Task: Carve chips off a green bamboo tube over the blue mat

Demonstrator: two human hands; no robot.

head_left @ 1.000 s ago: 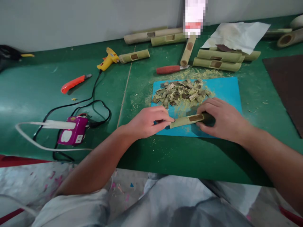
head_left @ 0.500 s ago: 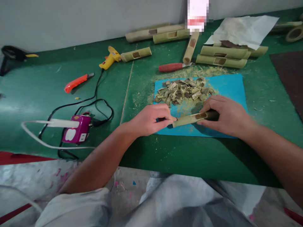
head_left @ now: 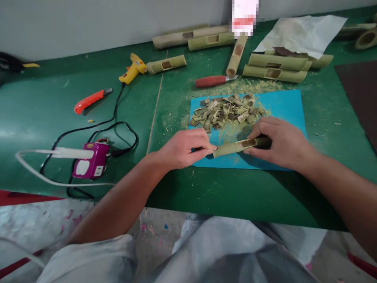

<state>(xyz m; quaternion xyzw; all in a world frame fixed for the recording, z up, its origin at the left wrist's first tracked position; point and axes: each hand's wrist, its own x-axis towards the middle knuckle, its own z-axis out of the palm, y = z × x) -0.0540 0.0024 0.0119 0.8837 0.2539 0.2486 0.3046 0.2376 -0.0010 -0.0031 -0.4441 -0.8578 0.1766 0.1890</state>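
My right hand (head_left: pixel 284 143) is wrapped round the right part of a bamboo tube (head_left: pixel 226 148) with a cut-out window in its upper side. The tube lies at a slight tilt above the near part of a blue mat (head_left: pixel 285 108). At the tube's left end, my left hand (head_left: pixel 188 149) is closed in a pinch. A small dark edge shows at its fingertips, too little to name. Just beyond the hands, a heap of bamboo chips (head_left: pixel 226 112) with pale shavings covers the mat's far left part.
Behind the mat lie a red-handled knife (head_left: pixel 210 81) and several windowed bamboo tubes (head_left: pixel 275 74), some under white paper (head_left: pixel 300 35). To the left are an orange utility knife (head_left: pixel 90 101), a yellow glue gun (head_left: pixel 132 70) and a purple power adapter (head_left: pixel 91 160) with trailing cords.
The view has shifted slightly, so the table things sit a little further left and higher. Both hands keep their hold at the bamboo tube, with hardly any movement.
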